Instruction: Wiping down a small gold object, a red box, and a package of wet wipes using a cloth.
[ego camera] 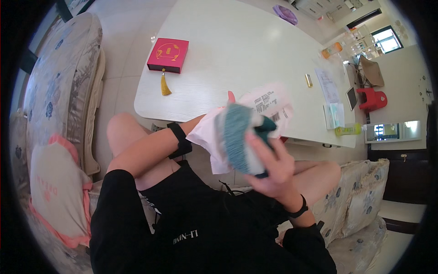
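A pale pink plastic packaging bag (214, 137) with a printed label hangs over the near edge of the table. My left hand (231, 97) is mostly hidden behind the bag and holds it; one fingertip shows at its upper edge. My right hand (273, 161) grips a blurred bundle of teal, white and dark green fabric (236, 140), perhaps socks, in front of the bag. Which parts of the bundle touch the bag I cannot tell.
The white table (219, 51) bears a red box (168, 54) with a yellow tassel, a gold-coloured cylinder (308, 80), papers (326, 85), a tissue pack (334, 115), a dark-screened device (351, 98) and bottles (348, 129). A red stool (373, 100) stands beyond. Patterned sofas flank me.
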A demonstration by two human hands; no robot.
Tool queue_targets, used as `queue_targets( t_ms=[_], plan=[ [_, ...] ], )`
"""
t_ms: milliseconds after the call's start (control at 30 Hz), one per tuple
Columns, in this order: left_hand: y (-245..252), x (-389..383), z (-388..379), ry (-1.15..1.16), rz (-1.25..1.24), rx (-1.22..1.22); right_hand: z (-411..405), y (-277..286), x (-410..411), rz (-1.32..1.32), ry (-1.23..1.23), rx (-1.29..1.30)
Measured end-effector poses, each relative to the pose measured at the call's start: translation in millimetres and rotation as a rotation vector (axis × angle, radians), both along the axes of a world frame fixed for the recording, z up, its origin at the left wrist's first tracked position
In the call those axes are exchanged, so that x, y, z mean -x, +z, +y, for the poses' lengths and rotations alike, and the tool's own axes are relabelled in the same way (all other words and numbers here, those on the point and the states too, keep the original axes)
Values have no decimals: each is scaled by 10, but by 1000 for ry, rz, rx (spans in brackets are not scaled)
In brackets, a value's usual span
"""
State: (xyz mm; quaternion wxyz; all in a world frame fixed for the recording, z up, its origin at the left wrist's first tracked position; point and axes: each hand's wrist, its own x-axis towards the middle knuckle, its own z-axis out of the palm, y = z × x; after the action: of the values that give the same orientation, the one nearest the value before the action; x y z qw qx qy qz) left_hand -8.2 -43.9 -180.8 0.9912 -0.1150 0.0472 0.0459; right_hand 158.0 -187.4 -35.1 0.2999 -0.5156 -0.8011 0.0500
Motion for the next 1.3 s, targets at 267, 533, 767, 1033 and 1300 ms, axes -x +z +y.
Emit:
queue_targets(
  t_ms=[267, 533, 767, 1033, 1300],
  plan=[
    [208, -502, 48, -50, 135, -220, 226, 40, -87, 51, -17, 30],
    [536, -134, -5, 19, 198, -526, 215, 225, -196, 142, -284, -122],
    [700, -186, 5, 40, 141, -637, 58, 419, -23, -26, 43, -17],
    [663, -124, 12, -91, -114, -534, 180, 419, -62, 30, -305, -232],
    [882, 32, -129, -137, 84, -717, -45, 492, 65, -150, 52, 65]
  ],
)
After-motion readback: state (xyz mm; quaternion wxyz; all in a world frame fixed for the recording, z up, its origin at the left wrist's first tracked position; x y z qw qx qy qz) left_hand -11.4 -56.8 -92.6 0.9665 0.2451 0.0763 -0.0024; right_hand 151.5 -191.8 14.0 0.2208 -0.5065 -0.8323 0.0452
